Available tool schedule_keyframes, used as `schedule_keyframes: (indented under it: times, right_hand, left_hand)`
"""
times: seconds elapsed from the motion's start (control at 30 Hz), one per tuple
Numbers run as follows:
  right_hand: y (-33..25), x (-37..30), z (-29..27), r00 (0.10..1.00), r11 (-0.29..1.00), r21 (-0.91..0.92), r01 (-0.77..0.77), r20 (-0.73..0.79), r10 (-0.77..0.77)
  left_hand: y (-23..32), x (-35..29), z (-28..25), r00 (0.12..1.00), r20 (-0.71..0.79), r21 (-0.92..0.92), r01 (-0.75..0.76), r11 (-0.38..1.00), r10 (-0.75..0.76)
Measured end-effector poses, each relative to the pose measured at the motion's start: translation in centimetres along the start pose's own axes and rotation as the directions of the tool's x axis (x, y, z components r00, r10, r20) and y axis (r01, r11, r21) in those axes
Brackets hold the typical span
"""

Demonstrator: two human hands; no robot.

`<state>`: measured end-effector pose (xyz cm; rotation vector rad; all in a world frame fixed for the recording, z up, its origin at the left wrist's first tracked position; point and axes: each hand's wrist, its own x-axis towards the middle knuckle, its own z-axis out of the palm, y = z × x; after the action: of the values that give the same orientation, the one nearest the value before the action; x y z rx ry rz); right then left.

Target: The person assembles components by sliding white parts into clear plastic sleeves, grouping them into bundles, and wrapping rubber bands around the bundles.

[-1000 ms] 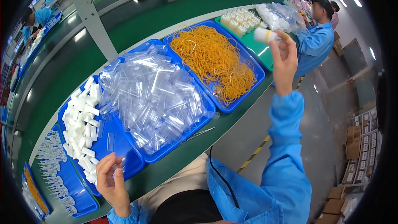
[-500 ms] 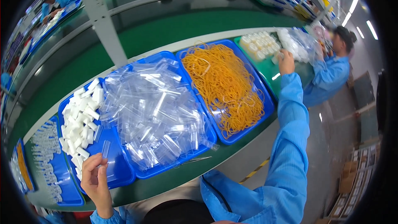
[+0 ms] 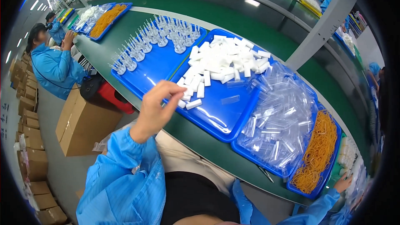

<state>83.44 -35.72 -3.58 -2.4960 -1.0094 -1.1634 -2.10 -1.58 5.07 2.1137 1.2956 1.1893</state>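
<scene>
My left hand is over the near left corner of a blue tray of white foam-like pieces. Its thumb and forefinger are pinched together; anything between them is too small to make out. A clear plastic strip lies in the same tray. At the far right rim, my right hand reaches to small pale translucent cups and a clear plastic bag; its fingertips blend into them, so its grip is unclear.
Clear flat sleeves and orange rubber bands fill trays to the right. Spiky clear parts stand in a tray on the left. Tweezers lie at the bench edge. A cardboard box and a seated co-worker are left. A post rises behind.
My view has swung left, bringing the spiky parts and co-worker on the left into sight. My left hand has moved to the tray's left side, still pinched. My right hand stays by the cups.
</scene>
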Motion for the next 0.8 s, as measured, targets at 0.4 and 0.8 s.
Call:
schedule_keyframes:
  times: [0.4, 0.8]
  right_hand:
    - [-39.8, -4.9, -29.5, 0.872, 0.554, 0.69, 0.465, -0.248, -0.422]
    - [-69.9, -6.9, -29.7, 0.172, -0.189, 0.708, 0.68, -0.405, -0.898]
  left_hand:
    - [-16.1, 15.2, -3.7, 0.922, 0.28, 0.805, -0.378, 0.458, 0.269]
    - [-17.3, 14.0, -3.0, 0.915, 0.32, 0.764, -0.402, 0.506, 0.244]
